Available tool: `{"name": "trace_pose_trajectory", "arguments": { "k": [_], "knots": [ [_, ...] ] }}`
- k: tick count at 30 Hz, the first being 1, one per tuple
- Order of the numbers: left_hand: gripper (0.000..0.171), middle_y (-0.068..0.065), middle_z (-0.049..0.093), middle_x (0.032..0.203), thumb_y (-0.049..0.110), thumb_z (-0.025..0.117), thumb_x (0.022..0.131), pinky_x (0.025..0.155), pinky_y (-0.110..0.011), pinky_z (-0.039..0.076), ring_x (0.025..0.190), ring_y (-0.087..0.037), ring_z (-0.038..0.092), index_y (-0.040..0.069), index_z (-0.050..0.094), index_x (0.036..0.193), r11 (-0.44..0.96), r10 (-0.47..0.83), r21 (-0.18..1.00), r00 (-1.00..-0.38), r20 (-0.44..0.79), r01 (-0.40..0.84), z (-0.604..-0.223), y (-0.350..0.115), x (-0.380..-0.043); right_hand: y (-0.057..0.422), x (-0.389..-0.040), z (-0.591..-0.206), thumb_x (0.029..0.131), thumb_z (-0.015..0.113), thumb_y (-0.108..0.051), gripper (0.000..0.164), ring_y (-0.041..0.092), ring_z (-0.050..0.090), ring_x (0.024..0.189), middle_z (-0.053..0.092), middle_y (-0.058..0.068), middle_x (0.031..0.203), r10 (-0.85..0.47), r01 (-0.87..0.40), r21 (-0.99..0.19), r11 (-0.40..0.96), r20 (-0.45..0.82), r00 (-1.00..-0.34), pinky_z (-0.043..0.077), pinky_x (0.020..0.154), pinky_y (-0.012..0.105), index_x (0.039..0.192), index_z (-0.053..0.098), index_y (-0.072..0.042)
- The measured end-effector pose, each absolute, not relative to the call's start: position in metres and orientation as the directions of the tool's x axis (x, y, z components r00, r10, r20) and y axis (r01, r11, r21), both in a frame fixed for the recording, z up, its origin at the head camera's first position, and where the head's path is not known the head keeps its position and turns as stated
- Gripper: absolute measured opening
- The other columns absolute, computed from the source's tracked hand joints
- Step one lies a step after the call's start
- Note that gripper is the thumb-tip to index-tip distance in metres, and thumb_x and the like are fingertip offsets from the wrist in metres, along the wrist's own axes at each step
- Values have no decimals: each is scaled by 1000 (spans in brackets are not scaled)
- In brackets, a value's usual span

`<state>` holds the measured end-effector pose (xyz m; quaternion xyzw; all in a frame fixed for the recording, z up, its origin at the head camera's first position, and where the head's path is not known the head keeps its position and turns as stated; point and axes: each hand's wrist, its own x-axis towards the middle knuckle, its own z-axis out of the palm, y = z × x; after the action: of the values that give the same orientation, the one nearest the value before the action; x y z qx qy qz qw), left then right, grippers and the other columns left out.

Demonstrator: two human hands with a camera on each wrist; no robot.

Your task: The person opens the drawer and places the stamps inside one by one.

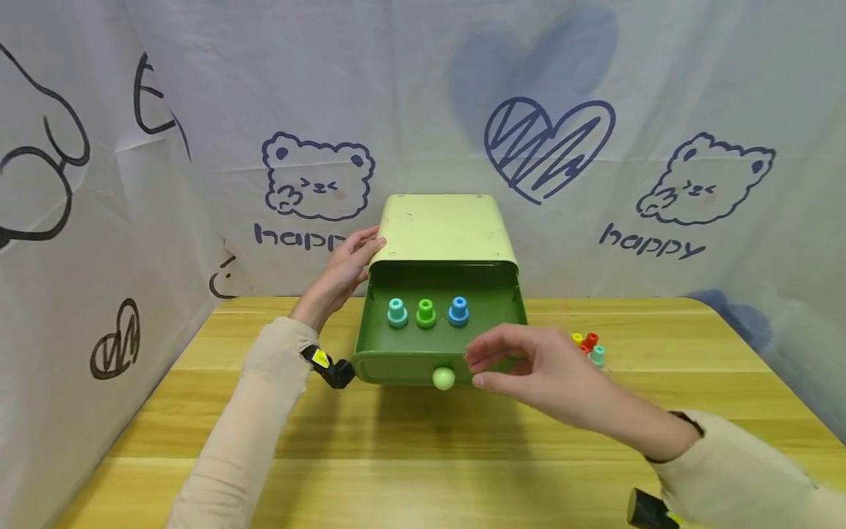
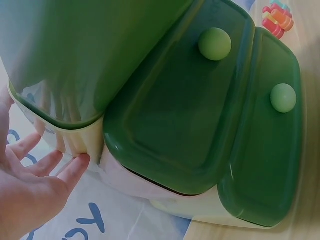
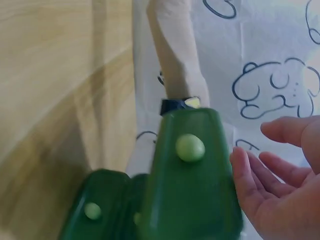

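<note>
A cabinet with a pale yellow-green top (image 1: 443,224) stands on the table, its top green drawer (image 1: 396,369) pulled out. Inside that drawer, a turquoise peg (image 1: 397,316), a green peg (image 1: 426,316) and a blue peg (image 1: 458,314) stand upright in a row. A round pale green knob (image 1: 443,379) sits on the drawer's front. My left hand (image 1: 342,270) rests its fingertips against the cabinet's left side, fingers fairly straight. By the drawer's front right corner is my right hand (image 1: 545,367), thumb and fingers apart with nothing between them.
A small pile of coloured pegs, with a red one (image 1: 591,340), lies on the wooden table (image 1: 344,477) right of the cabinet. Below the pulled-out drawer, a middle drawer (image 2: 170,115) and a bottom drawer (image 2: 265,150) are closed. A printed white cloth (image 1: 423,132) hangs behind.
</note>
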<state>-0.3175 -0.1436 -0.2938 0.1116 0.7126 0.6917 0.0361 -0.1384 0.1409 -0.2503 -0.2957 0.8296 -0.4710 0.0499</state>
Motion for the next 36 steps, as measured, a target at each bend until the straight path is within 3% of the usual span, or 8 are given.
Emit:
{"name": "trace_pose_trajectory", "arguments": {
  "k": [7,16,22,29,36],
  "knots": [
    [61,-16,32,147,30,51,100,112,-46,29,136,-31,32,7,27,151,10,201,995,-975,98,102,-294,-143,-319,129,-128,-284,85,75,-13,20,11,66,89,71,-2,96,-443,-469,-772,429,273,-854,57,68,26,103,71,-6],
    [61,-17,31,147,29,51,100,112,-43,31,137,-30,31,7,26,152,1,200,995,-975,97,99,-293,-141,-319,114,-128,-317,79,80,-6,19,17,69,80,72,5,92,-281,-528,-718,454,447,-849,56,60,23,95,72,-3],
    [61,-17,31,147,28,52,100,112,-42,31,137,-30,32,8,27,152,-2,197,995,-976,95,96,-293,-140,-318,103,-131,-331,72,84,-5,18,13,69,71,73,2,83,-164,-535,-714,451,523,-836,56,57,21,86,74,-6],
    [60,-17,33,146,28,52,100,111,-42,31,136,-30,33,8,28,151,-8,193,995,-976,96,96,-293,-141,-317,93,-135,-337,72,86,-12,15,8,68,66,72,2,76,-126,-584,-655,480,607,-785,54,57,17,79,73,-7],
    [60,-14,31,148,28,52,100,111,-41,32,137,-29,33,8,28,151,-11,182,995,-979,96,96,-295,-143,-317,89,-138,-341,70,86,-8,15,8,68,64,72,4,73,-133,-602,-623,499,631,-764,54,57,16,74,72,-5]
  ]
}}
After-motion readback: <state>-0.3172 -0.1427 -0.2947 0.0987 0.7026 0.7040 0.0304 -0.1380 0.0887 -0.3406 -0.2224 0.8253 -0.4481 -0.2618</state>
